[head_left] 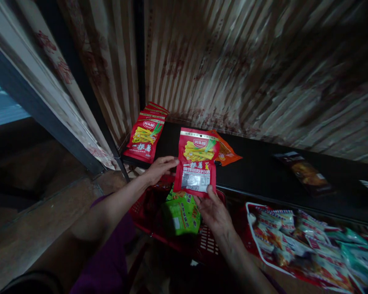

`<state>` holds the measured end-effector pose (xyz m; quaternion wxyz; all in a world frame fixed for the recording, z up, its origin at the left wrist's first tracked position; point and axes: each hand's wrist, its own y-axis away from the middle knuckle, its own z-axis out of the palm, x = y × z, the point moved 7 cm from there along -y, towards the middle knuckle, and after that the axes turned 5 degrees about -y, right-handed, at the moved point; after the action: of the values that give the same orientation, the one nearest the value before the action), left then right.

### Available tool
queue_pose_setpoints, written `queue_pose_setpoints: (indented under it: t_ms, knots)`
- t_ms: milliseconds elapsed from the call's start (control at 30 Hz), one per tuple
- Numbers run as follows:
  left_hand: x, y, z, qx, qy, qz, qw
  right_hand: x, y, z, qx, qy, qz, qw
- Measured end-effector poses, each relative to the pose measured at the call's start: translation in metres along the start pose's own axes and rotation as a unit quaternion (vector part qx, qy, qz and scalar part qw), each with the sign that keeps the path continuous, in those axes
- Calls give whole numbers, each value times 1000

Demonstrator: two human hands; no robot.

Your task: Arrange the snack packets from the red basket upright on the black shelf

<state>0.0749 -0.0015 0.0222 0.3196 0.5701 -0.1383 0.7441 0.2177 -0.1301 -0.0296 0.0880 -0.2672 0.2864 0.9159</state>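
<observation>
A red snack bag (197,161) with yellow sticks and green onion printed on it is held up in front of me, face towards me. My left hand (162,169) pinches its left edge with the fingertips. At the lower right corner, my right hand (214,210) grips it, thumb on the front and fingers beneath. Just under the bag is a red plastic basket (209,241) with green snack bags (181,216) in it. Red bags of the same print (146,134) lie overlapped on the black shelf to the left. Partly hidden behind the held bag is an orange packet (228,151).
The black shelf (257,171) runs off to the right, bearing a dark brown packet (306,173). Below it, a white-rimmed red basket (250,220) holds several snack bags. A dark metal post (88,94) stands at the left. Patterned, creased sheeting (184,81) hangs behind.
</observation>
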Motion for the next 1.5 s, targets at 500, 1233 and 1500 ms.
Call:
queue_pose_setpoints:
  t_ms: [500, 1233, 1500]
  knots:
    - [-35, -4, 14, 34, -197, 18, 980, -27, -4, 3, -5, 16, -91, 996]
    - [-48, 4, 22, 23, -283, 35, 958, -74, -4, 1, 33, 108, -217, 970]
    - [-53, 8, 27, -5, -301, 38, 953, -85, -7, -7, 59, 109, -255, 959]
